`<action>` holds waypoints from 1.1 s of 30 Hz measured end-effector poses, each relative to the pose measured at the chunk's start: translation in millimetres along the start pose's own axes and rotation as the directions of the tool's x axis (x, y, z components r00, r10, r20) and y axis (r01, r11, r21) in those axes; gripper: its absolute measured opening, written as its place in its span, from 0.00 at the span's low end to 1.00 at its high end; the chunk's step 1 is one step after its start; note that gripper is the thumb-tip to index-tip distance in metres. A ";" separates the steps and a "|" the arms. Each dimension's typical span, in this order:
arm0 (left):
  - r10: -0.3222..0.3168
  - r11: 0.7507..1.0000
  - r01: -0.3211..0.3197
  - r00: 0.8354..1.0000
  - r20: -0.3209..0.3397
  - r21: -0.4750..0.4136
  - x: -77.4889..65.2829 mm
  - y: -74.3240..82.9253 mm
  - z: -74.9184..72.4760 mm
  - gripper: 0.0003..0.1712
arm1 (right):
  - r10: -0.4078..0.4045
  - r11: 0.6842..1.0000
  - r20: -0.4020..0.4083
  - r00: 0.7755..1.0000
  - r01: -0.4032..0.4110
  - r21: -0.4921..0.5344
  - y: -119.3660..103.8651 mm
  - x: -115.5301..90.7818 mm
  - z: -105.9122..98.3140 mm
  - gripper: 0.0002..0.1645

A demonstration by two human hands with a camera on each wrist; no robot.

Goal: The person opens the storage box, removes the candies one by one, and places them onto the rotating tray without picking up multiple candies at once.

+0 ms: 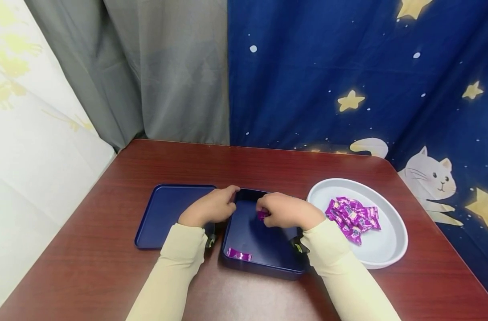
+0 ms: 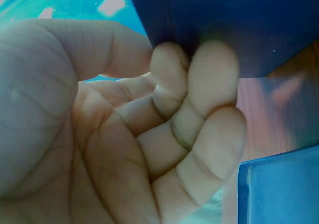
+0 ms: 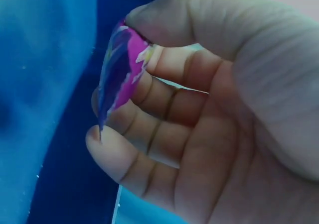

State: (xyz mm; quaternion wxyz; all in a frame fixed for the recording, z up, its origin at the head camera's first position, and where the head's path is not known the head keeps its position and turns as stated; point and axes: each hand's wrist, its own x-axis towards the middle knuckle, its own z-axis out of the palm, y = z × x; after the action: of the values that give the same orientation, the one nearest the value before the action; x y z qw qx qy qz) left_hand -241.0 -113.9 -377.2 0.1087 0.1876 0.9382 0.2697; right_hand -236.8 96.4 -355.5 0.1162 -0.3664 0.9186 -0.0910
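A dark blue rectangular box (image 1: 264,240) stands uncovered on the table. Inside, one purple wrapped candy (image 1: 239,254) lies along its near wall at the left. My left hand (image 1: 212,206) grips the box's left side near the far corner; in the left wrist view curled fingers (image 2: 214,77) meet the wall. Over the box's interior, my right hand (image 1: 289,210) pinches another purple wrapped candy (image 3: 124,69) between thumb and fingers. Right of the box, a white round tray (image 1: 388,249) holds a pile of purple wrapped candies (image 1: 352,216).
A flat blue lid (image 1: 175,200) lies left of the box, partly behind the left hand and sleeve. The reddish-brown table (image 1: 87,267) ends at grey and blue curtains (image 1: 292,80) behind. White cloth (image 1: 39,133) hangs along the left.
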 end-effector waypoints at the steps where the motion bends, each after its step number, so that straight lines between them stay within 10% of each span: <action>1: -0.001 1.000 0.001 1.000 0.000 0.000 -0.2 -0.2 0.0 0.28 | 0.000 1.000 -0.018 1.000 0.000 0.008 1.1 -2.2 -0.9 0.06; 33: 0.000 1.000 0.000 1.000 0.022 -0.010 0.5 -2.5 0.7 0.28 | 0.075 0.997 -0.232 0.970 -0.069 0.035 -0.1 -38.4 -6.2 0.19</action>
State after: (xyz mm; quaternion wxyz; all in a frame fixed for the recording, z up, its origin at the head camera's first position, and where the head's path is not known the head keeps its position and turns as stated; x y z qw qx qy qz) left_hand -242.0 -115.3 -379.2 0.1200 0.1901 0.9356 0.2722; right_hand -211.4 123.5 -343.9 0.0160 -0.3180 0.9374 -0.1414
